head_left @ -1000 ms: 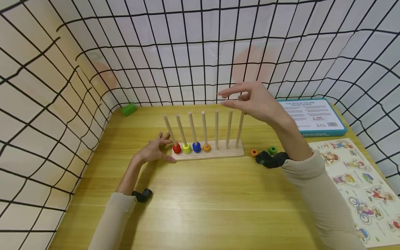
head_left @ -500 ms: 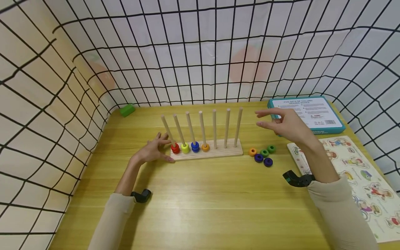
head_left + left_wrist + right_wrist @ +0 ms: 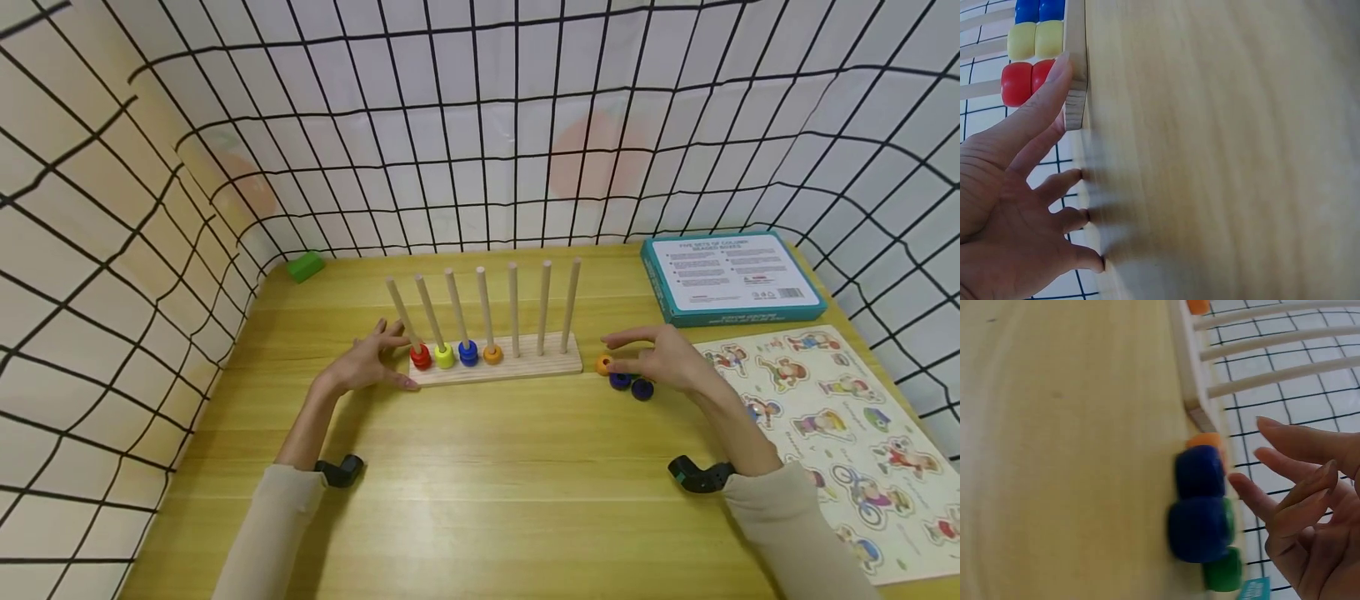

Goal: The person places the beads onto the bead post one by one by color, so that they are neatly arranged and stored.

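My left hand [image 3: 363, 362] grips the left end of a wooden peg board [image 3: 551, 364], thumb at the front and index finger behind. On its pegs sit red beads [image 3: 421, 357], yellow beads [image 3: 444, 357], blue beads [image 3: 468, 354] and an orange bead [image 3: 492, 356]; three pegs at the right are bare. My right hand [image 3: 667, 360] hovers over loose beads right of the board, thumb and index finger apart, nothing held. Beneath it lie an orange bead [image 3: 602, 365], two dark blue beads [image 3: 642, 389] and green beads [image 3: 1222, 572], which the hand hides in the head view.
A teal-edged box [image 3: 735, 271] lies at the back right. In front of it is a picture puzzle board [image 3: 795, 400]. A green block [image 3: 305, 266] sits at the back left. Black netting [image 3: 517, 179] over a pale sheet encloses the table [image 3: 480, 492].
My right hand has moved right from above the pegs, then down over the loose beads, covering the green ones. My left hand stays at the board's end.
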A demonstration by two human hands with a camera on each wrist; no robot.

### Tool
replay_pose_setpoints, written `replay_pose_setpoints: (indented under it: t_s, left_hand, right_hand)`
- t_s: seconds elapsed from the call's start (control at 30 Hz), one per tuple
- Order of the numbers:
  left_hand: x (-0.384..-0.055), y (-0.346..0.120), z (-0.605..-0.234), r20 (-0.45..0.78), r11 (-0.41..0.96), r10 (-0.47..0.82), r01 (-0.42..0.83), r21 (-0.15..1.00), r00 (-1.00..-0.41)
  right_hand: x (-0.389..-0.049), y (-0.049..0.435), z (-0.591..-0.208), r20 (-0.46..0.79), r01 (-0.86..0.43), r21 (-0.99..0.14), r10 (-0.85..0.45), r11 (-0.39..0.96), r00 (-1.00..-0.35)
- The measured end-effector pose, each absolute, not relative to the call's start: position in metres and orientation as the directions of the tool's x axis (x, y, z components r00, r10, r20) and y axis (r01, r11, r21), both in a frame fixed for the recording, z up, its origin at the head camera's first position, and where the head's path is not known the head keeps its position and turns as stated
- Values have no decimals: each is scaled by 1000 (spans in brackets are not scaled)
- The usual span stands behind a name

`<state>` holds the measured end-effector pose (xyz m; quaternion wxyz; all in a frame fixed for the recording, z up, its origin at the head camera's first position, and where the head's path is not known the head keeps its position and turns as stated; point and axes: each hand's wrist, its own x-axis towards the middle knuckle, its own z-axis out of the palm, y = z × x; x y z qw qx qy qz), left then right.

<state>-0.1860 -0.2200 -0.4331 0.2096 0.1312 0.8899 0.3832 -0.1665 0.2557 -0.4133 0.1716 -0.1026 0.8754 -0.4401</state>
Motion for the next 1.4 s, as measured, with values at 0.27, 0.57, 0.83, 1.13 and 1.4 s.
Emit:
replay_pose_setpoints:
  t_s: [0.27,0.57,0.83,1.13,1.4]
  left_hand:
    - [-186,-220,-435,-265,668,401,82,740,-877]
    - [-186,-221,-436,-264,669,402,84,739,-877]
    - [-187,-221,-435,-271,675,398,80,733,-876]
    - [-187,-220,-435,-276,663,399,68,745,-874]
    - [-187,-220,-435,-275,664,400,70,744,-874]
  right_hand:
    - [-167,250,-428,-207,-53,-745,-306,665,-929]
    - [-170,242,-429,-241,-27,-650,-240,759,-940]
    - [-170,242,-427,-227,-42,-639,-240,768,-944]
    - [-173,257,-403,-131,-88,-736,-269,671,-954]
    - [-177,261,-354,4,-135,-784,-213,606,-977]
